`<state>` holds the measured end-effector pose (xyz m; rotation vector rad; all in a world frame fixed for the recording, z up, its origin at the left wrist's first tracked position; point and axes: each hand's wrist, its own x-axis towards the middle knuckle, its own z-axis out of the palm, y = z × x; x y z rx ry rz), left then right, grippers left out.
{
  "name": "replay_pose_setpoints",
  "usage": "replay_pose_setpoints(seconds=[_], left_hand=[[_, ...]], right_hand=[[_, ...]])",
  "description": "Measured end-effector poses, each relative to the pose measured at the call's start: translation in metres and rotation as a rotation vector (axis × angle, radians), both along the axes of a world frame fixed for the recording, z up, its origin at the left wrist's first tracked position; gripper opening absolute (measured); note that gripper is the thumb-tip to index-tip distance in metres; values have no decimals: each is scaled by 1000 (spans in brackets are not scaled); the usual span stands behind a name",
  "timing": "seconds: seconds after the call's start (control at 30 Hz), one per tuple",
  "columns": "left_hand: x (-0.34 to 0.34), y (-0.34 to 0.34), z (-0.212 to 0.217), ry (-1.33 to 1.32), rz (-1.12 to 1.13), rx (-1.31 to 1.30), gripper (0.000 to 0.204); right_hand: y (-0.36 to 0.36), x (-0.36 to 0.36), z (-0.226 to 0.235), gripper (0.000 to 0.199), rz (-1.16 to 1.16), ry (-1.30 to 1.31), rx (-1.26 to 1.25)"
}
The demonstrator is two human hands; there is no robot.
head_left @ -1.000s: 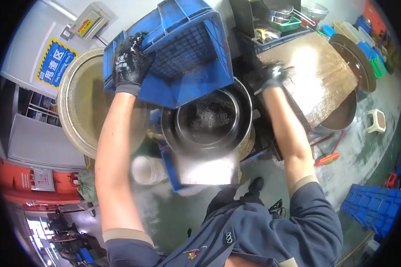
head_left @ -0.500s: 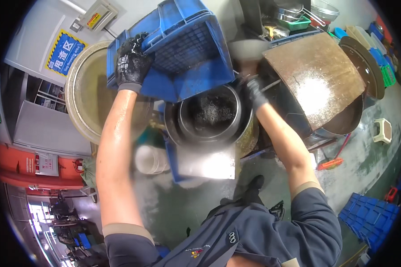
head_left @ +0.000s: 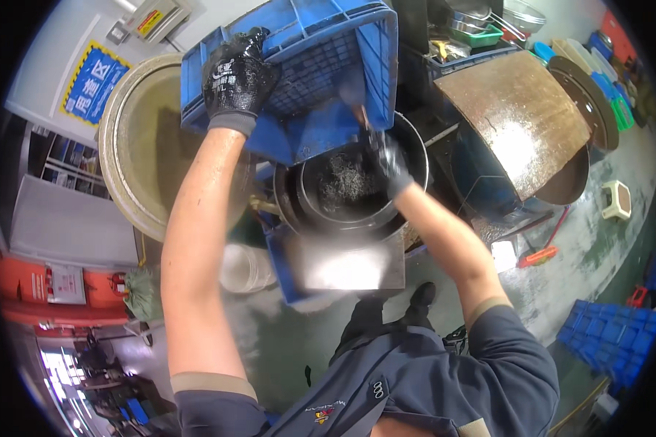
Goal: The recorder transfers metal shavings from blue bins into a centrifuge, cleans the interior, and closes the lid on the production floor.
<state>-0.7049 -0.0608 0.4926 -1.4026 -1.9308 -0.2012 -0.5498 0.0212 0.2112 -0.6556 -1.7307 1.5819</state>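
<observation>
A blue plastic crate (head_left: pixel 321 135) is tipped over a round dark tub, its open side toward me. My left hand (head_left: pixel 237 84), in a wet black glove, is closed on the crate's left upper edge. In my right hand (head_left: pixel 386 164), also black-gloved, is a brush-like tool (head_left: pixel 362 115) with a brown handle; motion blurs its head, which is inside the crate. Below the crate, the black round tub (head_left: pixel 424 156) holds a dark basin (head_left: pixel 306 193) with a heap of small shiny metal bits (head_left: pixel 345 180).
To the left stands a large round vat (head_left: pixel 109 160). On the right, a brown board (head_left: pixel 514 95) covers part of a blue drum (head_left: pixel 477 175). A white bucket (head_left: pixel 244 268) and a metal sheet (head_left: pixel 342 269) lie nearer me. Blue crates (head_left: pixel 608 339) and a small stool (head_left: pixel 617 199) stand farther right.
My right hand has swung left, bringing the brush-like tool from beside the crate into its opening. The crate and my left hand have shifted slightly right in view.
</observation>
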Motion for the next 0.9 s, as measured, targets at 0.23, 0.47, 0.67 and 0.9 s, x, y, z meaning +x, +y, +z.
replay_pose_setpoints(seconds=[0.23,0.47,0.67,0.9], left_hand=[[6,10,-7,-24,-120,19,46],[-6,21,-2,57,-174,4,47],[-3,21,-11,45,-228,18,46],[-3,37,2,-8,-231,21,43]], right_hand=[[88,-64,77,34,-52,403,-500],[78,-76,-33,45,-224,246,-493],[73,-58,-24,35,-280,55,-502],[44,-60,103,39,134,512,-542]])
